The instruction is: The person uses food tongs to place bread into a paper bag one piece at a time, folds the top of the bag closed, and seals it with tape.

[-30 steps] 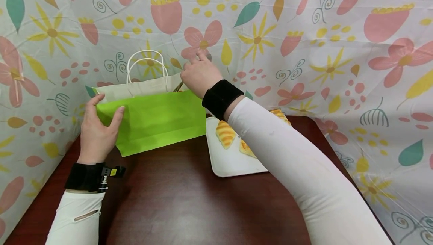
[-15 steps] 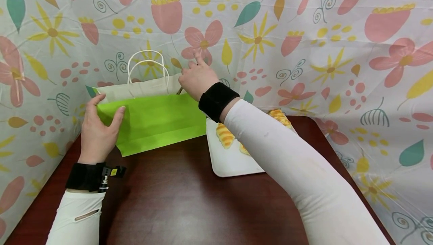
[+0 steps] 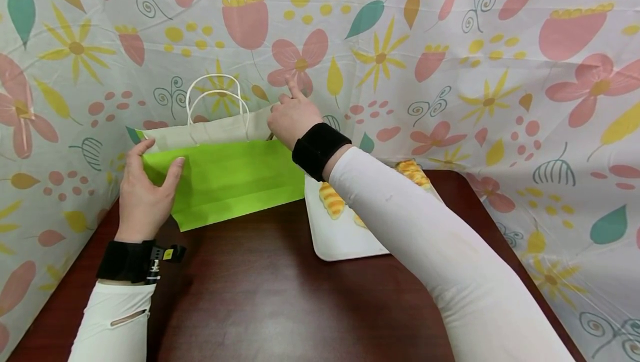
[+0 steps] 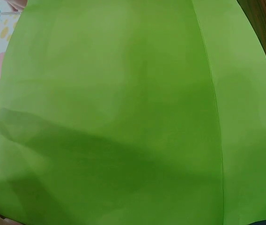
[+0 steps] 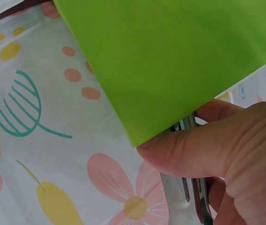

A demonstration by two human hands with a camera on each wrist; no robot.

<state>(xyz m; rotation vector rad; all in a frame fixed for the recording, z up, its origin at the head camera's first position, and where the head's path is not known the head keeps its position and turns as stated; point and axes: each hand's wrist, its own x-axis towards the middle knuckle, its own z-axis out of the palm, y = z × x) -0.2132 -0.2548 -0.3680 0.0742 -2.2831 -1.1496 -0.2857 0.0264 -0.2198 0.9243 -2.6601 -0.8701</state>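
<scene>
A lime-green paper bag (image 3: 235,179) with white twisted handles stands tilted on the table, its white inside showing at the top. My left hand (image 3: 145,195) grips its left side, thumb toward the front panel and fingers round the edge. At the bag's upper right corner is my right hand (image 3: 295,120), index finger raised. In the right wrist view it holds metal tongs (image 5: 180,199), the thumb lying over them beside the bag's corner. The tongs' far end is hidden behind the green paper, so I cannot tell what is between their tips.
A white tray (image 3: 340,245) with several golden striped pastries (image 3: 332,201) lies right of the bag, partly under my right forearm. The dark reddish-brown table (image 3: 260,295) meets a flowered curtain (image 3: 400,62) behind and at both sides.
My right hand has dipped slightly at the bag's corner, its forearm covering more of the tray. The left hand and the bag stay nearly still.
</scene>
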